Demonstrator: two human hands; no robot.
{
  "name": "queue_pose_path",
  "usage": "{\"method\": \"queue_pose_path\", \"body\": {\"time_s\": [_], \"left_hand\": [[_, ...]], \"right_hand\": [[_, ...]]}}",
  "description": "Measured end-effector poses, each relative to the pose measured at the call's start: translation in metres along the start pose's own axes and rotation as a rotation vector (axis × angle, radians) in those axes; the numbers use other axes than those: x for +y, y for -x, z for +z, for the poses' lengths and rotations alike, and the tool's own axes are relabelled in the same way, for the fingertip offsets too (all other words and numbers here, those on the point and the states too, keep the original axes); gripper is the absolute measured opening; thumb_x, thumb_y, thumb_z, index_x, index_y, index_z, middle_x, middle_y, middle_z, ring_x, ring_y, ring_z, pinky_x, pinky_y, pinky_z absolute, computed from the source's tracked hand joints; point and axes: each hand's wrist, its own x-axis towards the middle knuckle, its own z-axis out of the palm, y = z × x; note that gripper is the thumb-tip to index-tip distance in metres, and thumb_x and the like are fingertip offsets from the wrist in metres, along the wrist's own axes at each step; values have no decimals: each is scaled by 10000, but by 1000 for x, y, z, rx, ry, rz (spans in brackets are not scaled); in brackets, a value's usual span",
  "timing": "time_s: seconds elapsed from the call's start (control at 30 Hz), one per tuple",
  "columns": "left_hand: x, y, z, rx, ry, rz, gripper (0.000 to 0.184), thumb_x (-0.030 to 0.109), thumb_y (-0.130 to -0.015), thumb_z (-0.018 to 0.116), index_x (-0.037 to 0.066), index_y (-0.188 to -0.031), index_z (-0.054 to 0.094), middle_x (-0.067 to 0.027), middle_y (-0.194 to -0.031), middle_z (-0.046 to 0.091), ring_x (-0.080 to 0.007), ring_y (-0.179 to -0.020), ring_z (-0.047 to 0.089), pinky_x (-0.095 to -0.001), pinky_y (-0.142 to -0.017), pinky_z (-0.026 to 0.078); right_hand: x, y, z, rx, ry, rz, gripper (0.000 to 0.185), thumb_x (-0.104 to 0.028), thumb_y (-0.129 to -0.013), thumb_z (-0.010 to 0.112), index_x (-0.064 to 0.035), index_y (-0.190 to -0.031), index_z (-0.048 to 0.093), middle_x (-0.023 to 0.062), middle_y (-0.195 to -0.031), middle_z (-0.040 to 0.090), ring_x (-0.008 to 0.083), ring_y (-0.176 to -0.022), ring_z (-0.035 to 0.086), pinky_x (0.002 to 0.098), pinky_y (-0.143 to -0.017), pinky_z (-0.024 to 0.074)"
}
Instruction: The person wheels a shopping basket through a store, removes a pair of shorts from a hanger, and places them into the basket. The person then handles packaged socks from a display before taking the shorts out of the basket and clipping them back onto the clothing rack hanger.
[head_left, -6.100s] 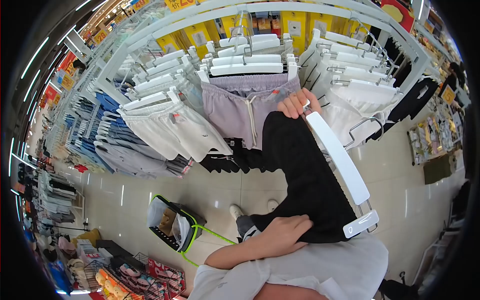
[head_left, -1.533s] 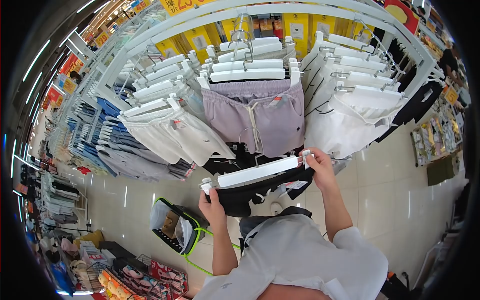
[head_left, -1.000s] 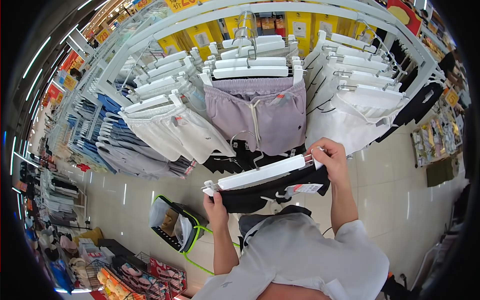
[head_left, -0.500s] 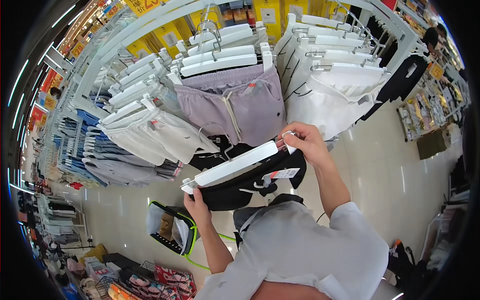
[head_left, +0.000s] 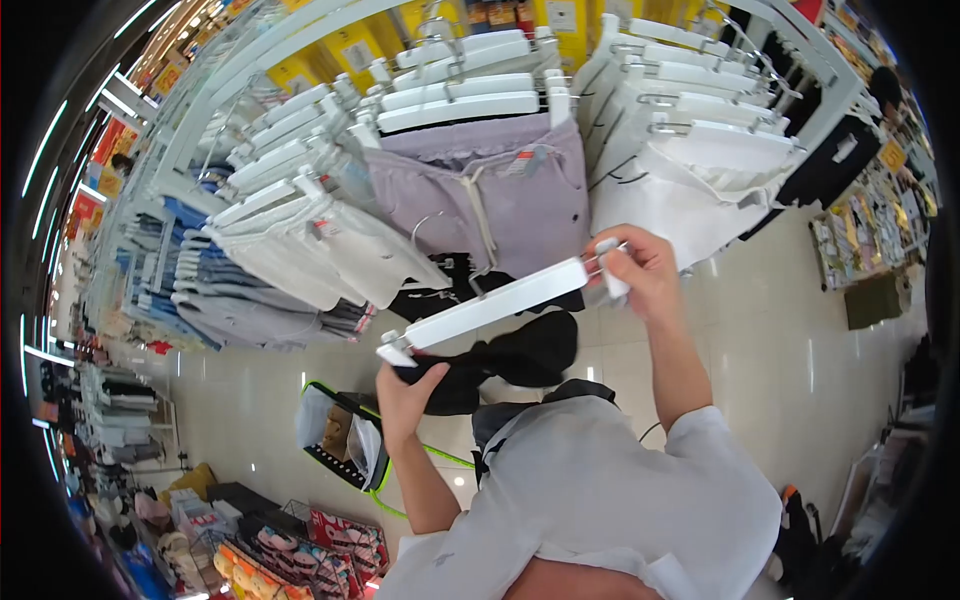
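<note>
Black garment [head_left: 535, 350] in front of the torso [head_left: 600, 480], bunched below a white hanger [head_left: 500, 302]. Left hand [head_left: 403, 400] closed on the garment beside the left clip [head_left: 397, 352]; right hand [head_left: 645, 275] clamped on the right clip [head_left: 613, 270], apart from the garment. Lilac shorts [head_left: 530, 205] hanging just beyond.

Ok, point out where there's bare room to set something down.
Bare floor lies between the right forearm and the small goods at far right, and another patch between the basket and the folded clothes at far left. The rack is crowded with hangers, the lower left with piled goods. Clearance between rack and held hanger is unclear.
</note>
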Motion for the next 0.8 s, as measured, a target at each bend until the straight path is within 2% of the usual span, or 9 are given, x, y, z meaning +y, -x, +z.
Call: {"method": "queue_pose_path", "body": {"time_s": [0.1, 0.27, 0.33, 0.37, 0.47, 0.53, 0.6, 0.67, 0.8], "left_hand": [[-6, 2, 8, -5, 209, -11, 283, 87, -650, 709, 2, -884, 574, -41, -823, 600, -114, -768, 533, -254, -719, 428], [-10, 0, 18, 55, 408, -24, 216, 204, -860, 523, -9, -891, 539, -81, -793, 584, -124, -718, 546, -238, -669, 442], [-1, 2, 23, 88, 582, -81, 258, 252, -874, 518, -6, -882, 534, -87, -785, 581, -120, -681, 540, -229, -630, 441], [0, 5, 24, 107, 583, -95, 263, 261, -879, 507, -1, -875, 531, -100, -793, 582, -122, -683, 538, -233, -622, 439], [6, 10, 33, 188, 709, -84, 259, 259, -882, 500, 1, -878, 523, -107, -798, 582, -127, -694, 539, -238, -626, 439], [12, 13, 40, 177, 696, -81, 247, 245, -881, 502, -1, -883, 517, -109, -795, 581, -128, -703, 538, -248, -638, 443], [16, 21, 52, 23, 761, -63, 239, 228, -878, 505, -10, -899, 511, -113, -802, 582, -134, -713, 543, -251, -653, 446], [11, 26, 59, -76, 663, -73, 190, 184, -867, 535, 4, -927, 545, -49, -871, 597, -102, -782, 541, -241, -723, 440], [11, 32, 65, -52, 481, 39, 232, 192, -851, 565, -5, -972, 559, -34, -889, 594, -86, -811, 524, -227, -744, 417]], "right_hand": [[10, -8, -8, 55, -39, -30, 217, -155, -827, 572, 30, -942, 563, 96, -818, 606, 156, -711, 597, 267, -647, 497], [47, -12, -30, 31, -167, 108, 310, -215, -852, 540, 39, -1030, 530, 118, -874, 599, 180, -794, 600, 289, -716, 493], [58, -6, -20, 77, -547, 119, 425, -269, -855, 534, 34, -1143, 458, 149, -1021, 563, 218, -958, 562, 328, -808, 471], [68, 0, -16, 14, -932, 63, 527, -311, -848, 539, 15, -1229, 373, 154, -1181, 477, 252, -1116, 463, 375, -911, 411], [85, 15, 13, -240, -831, 31, 576, -347, -828, 561, -3, -1243, 359, 141, -1269, 403, 272, -1168, 409, 401, -970, 346], [94, 20, 29, -339, -484, 253, 666, -366, -772, 628, -14, -1262, 348, 133, -1263, 415, 266, -1162, 414, 401, -985, 315], [107, 24, 51, -416, -75, 94, 671, -315, -733, 677, -9, -1248, 377, 121, -1231, 447, 236, -1143, 428, 374, -968, 320], [69, 13, 79, -473, -61, 63, 553, -157, -724, 681, -11, -1199, 440, 91, -1122, 524, 175, -1074, 476, 313, -915, 362], [67, 7, 90, -446, -98, 253, 347, -70, -706, 671, 2, -1031, 574, 59, -991, 572, 124, -890, 547, 261, -785, 444]]}}
